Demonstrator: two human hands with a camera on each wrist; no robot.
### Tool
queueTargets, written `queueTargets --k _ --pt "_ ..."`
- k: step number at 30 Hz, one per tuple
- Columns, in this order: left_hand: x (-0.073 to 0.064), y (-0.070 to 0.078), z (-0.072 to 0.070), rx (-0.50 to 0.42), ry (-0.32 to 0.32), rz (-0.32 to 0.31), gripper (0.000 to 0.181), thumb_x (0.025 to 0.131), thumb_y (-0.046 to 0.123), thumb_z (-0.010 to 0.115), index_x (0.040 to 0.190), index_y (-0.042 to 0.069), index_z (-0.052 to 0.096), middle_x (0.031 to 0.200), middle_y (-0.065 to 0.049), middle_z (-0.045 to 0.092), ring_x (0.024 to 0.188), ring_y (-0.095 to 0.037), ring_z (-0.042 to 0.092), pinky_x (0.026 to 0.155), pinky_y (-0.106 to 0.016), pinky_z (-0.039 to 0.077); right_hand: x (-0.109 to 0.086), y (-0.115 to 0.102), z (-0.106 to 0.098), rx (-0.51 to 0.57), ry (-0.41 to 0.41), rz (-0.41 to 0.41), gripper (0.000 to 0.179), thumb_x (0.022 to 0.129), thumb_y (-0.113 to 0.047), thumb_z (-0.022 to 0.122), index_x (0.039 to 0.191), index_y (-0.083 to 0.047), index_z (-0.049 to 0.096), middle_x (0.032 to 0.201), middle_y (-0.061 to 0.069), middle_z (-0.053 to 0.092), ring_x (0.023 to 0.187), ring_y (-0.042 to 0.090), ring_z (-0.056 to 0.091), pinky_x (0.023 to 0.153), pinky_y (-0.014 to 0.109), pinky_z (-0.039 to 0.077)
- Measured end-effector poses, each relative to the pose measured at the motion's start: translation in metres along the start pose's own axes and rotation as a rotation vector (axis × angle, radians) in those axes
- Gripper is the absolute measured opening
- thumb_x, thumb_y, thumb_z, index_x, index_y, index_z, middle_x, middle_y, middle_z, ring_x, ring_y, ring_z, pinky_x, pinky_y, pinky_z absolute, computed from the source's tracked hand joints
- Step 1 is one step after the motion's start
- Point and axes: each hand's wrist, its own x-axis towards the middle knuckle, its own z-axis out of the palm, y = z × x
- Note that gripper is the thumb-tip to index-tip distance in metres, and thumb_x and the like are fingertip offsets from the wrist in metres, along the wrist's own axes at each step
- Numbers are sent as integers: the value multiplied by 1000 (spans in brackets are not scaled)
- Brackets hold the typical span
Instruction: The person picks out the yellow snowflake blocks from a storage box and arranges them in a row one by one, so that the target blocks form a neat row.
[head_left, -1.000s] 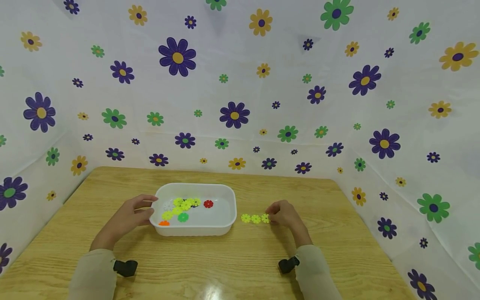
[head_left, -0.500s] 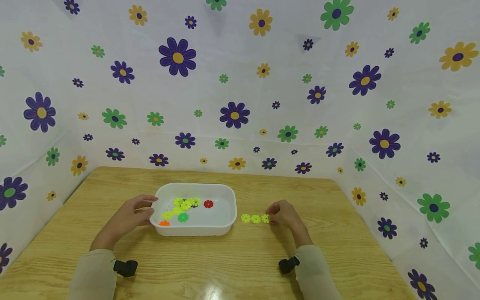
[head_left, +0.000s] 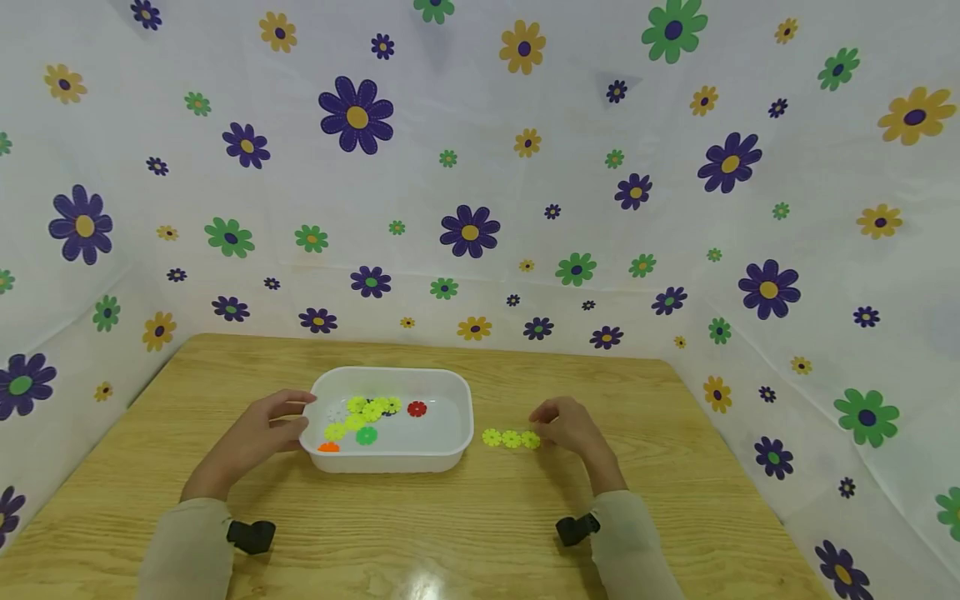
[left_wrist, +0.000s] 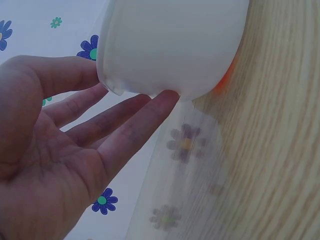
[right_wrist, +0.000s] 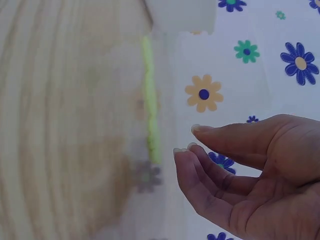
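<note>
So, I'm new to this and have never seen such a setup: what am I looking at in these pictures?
There is no machine here, just a person's bare left hand and right hand. The wide picture comes from a camera on the person's head, looking forward and down. The two close ones come from wrist cameras, probably the black gadgets.

On the wooden table stands a white tub with flower-shaped pieces in it, mostly yellow, plus a red piece, a green piece and an orange piece. Beside the tub lies a row of three yellow pieces.

The left hand touches the tub's end. The right hand holds nothing: its wrist view shows a gap between it and the row.
</note>
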Motion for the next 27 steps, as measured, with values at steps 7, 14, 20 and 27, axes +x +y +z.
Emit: queueTargets --k 7,14,20,27 --pt "-2 0 -1 3 -7 -19 53 106 27 58 151 3 43 156 -33 40 133 -49 55 96 -43 63 -5 -25 -2 51 -44 -72 16 96 -4 67 109 4 73 101 16 70 87 28 71 79 41 66" --pt "-2 -2 0 -8 -3 -16 53 106 27 59 151 4 44 156 -33 41 133 -49 56 95 -42 63 -1 -64 8 53 -84 -107 15 95 -6 70 108 1 74 98 12 70 83 24 70 80 41 67" --pt "0 -4 -1 -13 -2 -11 54 105 28 60 151 5 44 156 -32 41 132 -48 56 95 -42 63 9 -95 23 21 -149 -126 15 95 -7 71 109 -3 74 97 11 70 81 22 70 83 42 66" --pt "1 -1 -1 -10 2 -13 52 105 26 60 150 5 44 156 -32 42 133 -48 57 96 -42 63 20 -128 42 -35 -236 -146 15 94 -8 73 107 -2 75 95 11 71 77 25 70 82 40 66"
